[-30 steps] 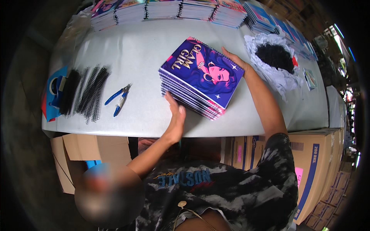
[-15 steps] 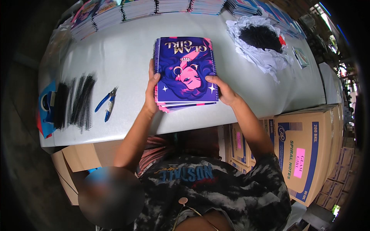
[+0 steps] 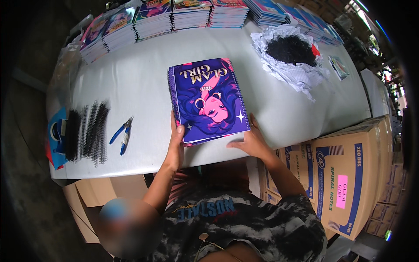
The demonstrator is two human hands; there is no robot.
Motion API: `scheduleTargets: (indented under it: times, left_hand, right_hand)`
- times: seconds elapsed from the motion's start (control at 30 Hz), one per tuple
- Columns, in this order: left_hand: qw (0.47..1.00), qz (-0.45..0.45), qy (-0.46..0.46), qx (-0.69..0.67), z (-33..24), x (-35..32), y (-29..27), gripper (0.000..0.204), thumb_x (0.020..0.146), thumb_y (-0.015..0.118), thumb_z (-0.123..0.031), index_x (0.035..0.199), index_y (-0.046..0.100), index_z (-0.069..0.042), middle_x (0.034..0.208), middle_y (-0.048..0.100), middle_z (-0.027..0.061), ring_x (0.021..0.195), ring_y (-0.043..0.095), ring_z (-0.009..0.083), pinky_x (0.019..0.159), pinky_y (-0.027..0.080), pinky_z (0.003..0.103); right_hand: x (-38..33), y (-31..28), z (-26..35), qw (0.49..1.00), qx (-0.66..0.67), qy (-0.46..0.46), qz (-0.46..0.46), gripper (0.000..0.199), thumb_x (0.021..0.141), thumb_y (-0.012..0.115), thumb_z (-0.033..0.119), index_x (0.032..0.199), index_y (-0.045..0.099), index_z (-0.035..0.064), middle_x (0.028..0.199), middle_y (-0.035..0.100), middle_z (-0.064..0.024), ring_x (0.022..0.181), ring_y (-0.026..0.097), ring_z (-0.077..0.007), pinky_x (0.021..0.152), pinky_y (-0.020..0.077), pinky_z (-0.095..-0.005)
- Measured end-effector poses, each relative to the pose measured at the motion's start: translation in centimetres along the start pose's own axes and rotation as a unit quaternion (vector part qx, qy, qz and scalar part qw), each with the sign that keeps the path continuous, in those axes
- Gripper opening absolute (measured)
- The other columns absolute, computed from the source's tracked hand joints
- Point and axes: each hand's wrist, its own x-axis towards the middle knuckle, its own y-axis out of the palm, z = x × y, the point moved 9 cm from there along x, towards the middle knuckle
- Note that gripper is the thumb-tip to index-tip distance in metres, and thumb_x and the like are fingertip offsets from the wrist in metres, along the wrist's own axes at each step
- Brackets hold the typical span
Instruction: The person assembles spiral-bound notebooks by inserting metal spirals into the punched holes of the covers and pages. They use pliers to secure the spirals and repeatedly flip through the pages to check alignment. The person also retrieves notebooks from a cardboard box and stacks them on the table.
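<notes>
A stack of spiral notebooks [image 3: 209, 102] lies slightly turned near the front of the table, its purple and pink illustrated cover upside down to me. My left hand [image 3: 176, 146] grips its lower left side, thumb on the cover's edge and fingers hidden beneath or behind it. At the lower right corner is my right hand [image 3: 254, 142], its thumb stretched out below the bottom edge and its fingers along the right side, not wrapped around it. Blue-handled cutting pliers [image 3: 121, 135] lie to the left, beside several black spiral binding coils [image 3: 93, 131].
Stacks of notebooks [image 3: 152, 22] line the table's far edge. Crumpled white paper [image 3: 290, 72] holds a heap of black coil scraps [image 3: 291, 50] at the back right. A tape dispenser [image 3: 56, 131] sits far left. Cardboard boxes [image 3: 349, 183] stand right of me; an open carton [image 3: 109, 190] is at lower left.
The notebook stack has come nearer to me, turned slightly, and its edges look more even. My right thumb has left the cover, and that hand has moved down to the lower corner.
</notes>
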Motion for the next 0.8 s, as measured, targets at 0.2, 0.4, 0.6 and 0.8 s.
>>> scheduleTargets:
  times: [0.2, 0.4, 0.6, 0.8]
  left_hand:
    - [0.992, 0.096, -0.036, -0.077, -0.7, 8.2, 4.3, 0.098, 0.075, 0.058, -0.045, 0.144, -0.003, -0.013, 0.145, 0.019, 0.0131, 0.130, 0.025, 0.0259, 0.104, 0.023, 0.040]
    - [0.990, 0.105, 0.037, -0.090, -1.4, 20.0, 10.1, 0.100, 0.073, 0.058, -0.045, 0.143, -0.007, -0.015, 0.139, 0.027, 0.0137, 0.124, 0.032, 0.0268, 0.099, 0.030, 0.039]
    - [0.990, 0.102, 0.027, -0.089, -1.0, 30.2, 13.7, 0.102, 0.069, 0.058, -0.049, 0.143, 0.000, -0.010, 0.129, 0.036, 0.0156, 0.116, 0.037, 0.0286, 0.095, 0.033, 0.039]
    - [0.992, 0.044, 0.075, -0.089, -0.5, 34.0, 13.6, 0.099, 0.073, 0.054, -0.054, 0.142, 0.006, -0.002, 0.136, 0.030, 0.0173, 0.119, 0.034, 0.0283, 0.100, 0.026, 0.038]
  right_hand:
    - [3.2, -2.1, -5.8, 0.970, 0.087, 0.053, -0.223, 0.059, 0.068, 0.076, 0.027, 0.113, 0.051, -0.0007, 0.102, 0.061, -0.0192, 0.101, 0.049, -0.0451, 0.106, 0.0237, -0.0475]
    - [10.9, -7.0, -14.4, 0.952, 0.117, 0.125, -0.253, 0.050, 0.067, 0.076, 0.015, 0.110, 0.054, 0.0026, 0.099, 0.063, -0.0170, 0.098, 0.056, -0.0370, 0.083, 0.0430, -0.0395]
    - [16.5, -10.0, -19.8, 0.929, 0.057, 0.134, -0.341, 0.055, 0.067, 0.075, 0.011, 0.114, 0.049, 0.0003, 0.100, 0.063, -0.0183, 0.095, 0.059, -0.0344, 0.081, 0.0444, -0.0365]
    - [18.4, -9.6, -21.6, 0.919, -0.018, 0.225, -0.323, 0.058, 0.070, 0.074, 0.010, 0.118, 0.044, -0.0017, 0.108, 0.058, -0.0231, 0.105, 0.054, -0.0370, 0.087, 0.0413, -0.0362]
